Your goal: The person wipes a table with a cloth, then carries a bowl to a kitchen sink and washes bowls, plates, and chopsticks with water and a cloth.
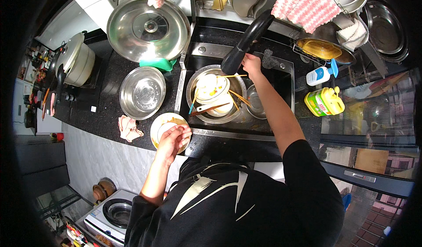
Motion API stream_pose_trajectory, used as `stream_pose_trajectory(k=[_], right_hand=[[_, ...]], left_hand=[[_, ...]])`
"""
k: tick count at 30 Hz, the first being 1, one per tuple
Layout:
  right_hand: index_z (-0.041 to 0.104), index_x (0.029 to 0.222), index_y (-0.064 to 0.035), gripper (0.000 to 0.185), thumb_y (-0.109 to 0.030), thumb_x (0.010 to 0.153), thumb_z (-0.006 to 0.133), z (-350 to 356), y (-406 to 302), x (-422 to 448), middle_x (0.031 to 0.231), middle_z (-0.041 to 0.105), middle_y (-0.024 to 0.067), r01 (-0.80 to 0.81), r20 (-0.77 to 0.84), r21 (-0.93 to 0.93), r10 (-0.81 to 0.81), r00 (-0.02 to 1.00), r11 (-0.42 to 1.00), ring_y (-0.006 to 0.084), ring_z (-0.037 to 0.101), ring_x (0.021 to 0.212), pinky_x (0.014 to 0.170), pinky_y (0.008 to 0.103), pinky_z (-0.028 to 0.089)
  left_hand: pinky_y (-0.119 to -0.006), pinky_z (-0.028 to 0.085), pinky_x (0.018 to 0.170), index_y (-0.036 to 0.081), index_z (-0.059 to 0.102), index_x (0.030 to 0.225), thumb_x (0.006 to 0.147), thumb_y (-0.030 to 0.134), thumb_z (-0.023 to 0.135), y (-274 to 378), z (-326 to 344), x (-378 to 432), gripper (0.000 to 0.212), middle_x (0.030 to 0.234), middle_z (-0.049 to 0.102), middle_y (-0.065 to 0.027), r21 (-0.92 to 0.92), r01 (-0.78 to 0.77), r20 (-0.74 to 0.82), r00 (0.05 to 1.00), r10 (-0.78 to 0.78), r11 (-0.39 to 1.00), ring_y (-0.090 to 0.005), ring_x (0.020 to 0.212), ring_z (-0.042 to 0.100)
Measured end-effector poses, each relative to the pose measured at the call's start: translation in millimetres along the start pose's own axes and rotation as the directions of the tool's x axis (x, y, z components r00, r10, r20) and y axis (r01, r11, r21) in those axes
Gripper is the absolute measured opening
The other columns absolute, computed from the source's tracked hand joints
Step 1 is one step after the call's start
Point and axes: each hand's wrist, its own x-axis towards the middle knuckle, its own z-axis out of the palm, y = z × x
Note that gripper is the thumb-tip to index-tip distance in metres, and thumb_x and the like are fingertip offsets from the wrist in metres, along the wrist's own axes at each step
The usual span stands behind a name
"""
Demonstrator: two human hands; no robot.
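My left hand (174, 138), fingers loosely curled, is over a soiled plate (155, 128) at the counter's front edge. A white bowl (164, 127) appears to sit on that plate, partly covered by the hand; I see nothing in the grasp. My right hand (252, 66) reaches over the sink to the black faucet (245, 42), which hides some of its fingers. Below the spout, a steel basin (189, 93) holds stacked plates and bowls (214, 90), chopsticks (242, 99) and a white-handled spoon (206, 107). Beside it in the sink is a smaller metal bowl (258, 106).
Left of the sink are a steel bowl (143, 93), a large pan lid (128, 26), a green container (156, 64) and a pink cloth (129, 127). On the right stand a pump bottle (318, 76) and a yellow detergent jug (324, 102). A steel scourer (268, 59) lies behind the sink.
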Motion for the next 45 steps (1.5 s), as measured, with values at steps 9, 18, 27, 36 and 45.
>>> stream_pose_trajectory(k=[9,18,27,36,45], right_hand=[[0.065,0.082,-0.0011,0.014,-0.013,0.082,0.059,1.1,9.0,2.0,0.054,0.054,0.0012,0.052,-0.045,-0.202,-0.063,0.997,0.978,0.0076,0.043,0.040,0.037,0.0236,0.030],[0.062,0.074,-0.0040,0.015,-0.014,0.082,0.055,4.7,15.2,-14.4,0.054,0.049,-0.0001,0.163,-0.187,-0.011,-0.163,0.969,0.986,0.0076,0.041,0.042,0.036,0.0231,0.029],[0.041,0.069,-0.0117,0.021,-0.021,0.088,0.038,73.9,99.8,-81.9,0.052,0.038,0.0010,-0.798,0.435,0.422,0.677,0.594,0.429,0.0094,0.028,0.038,0.033,0.0205,0.022],[0.043,0.072,-0.0136,0.021,-0.022,0.089,0.034,95.1,135.6,-53.5,0.054,0.039,0.0000,-0.642,0.189,0.487,0.646,0.739,0.592,0.0108,0.030,0.038,0.033,0.0226,0.021],[0.048,0.077,-0.0125,0.012,-0.017,0.086,0.041,107.0,119.9,-58.1,0.059,0.042,0.0008,-0.585,0.019,0.472,0.656,0.754,0.659,0.0110,0.035,0.043,0.036,0.0232,0.026]], left_hand=[[-0.027,0.050,0.074,-0.001,0.053,0.099,0.088,0.011,0.046,4.3,-6.2,-3.7,0.017,0.095,0.061,-0.0112,-0.001,-0.002,-0.046,0.999,0.002,1.000,-0.0179,0.088,0.061],[-0.028,0.050,0.074,-0.002,0.053,0.100,0.088,0.010,0.047,6.7,-9.6,-2.3,0.018,0.094,0.062,-0.0118,-0.011,-0.017,-0.032,0.999,0.017,1.000,-0.0187,0.087,0.061],[-0.028,0.050,0.076,-0.001,0.052,0.104,0.087,0.011,0.047,2.2,18.2,22.5,0.021,0.097,0.061,-0.0104,-0.022,0.081,0.086,0.993,-0.079,0.996,-0.0173,0.088,0.061],[-0.026,0.050,0.072,0.003,0.053,0.102,0.087,0.012,0.048,-9.3,30.9,33.4,0.018,0.094,0.061,-0.0066,0.001,0.111,0.150,0.983,-0.110,0.994,-0.0136,0.084,0.060],[-0.020,0.045,0.067,0.008,0.056,0.106,0.088,0.018,0.048,40.8,59.0,32.2,0.022,0.088,0.057,0.0027,0.295,-0.199,0.083,0.980,0.183,0.935,-0.0059,0.079,0.054]])
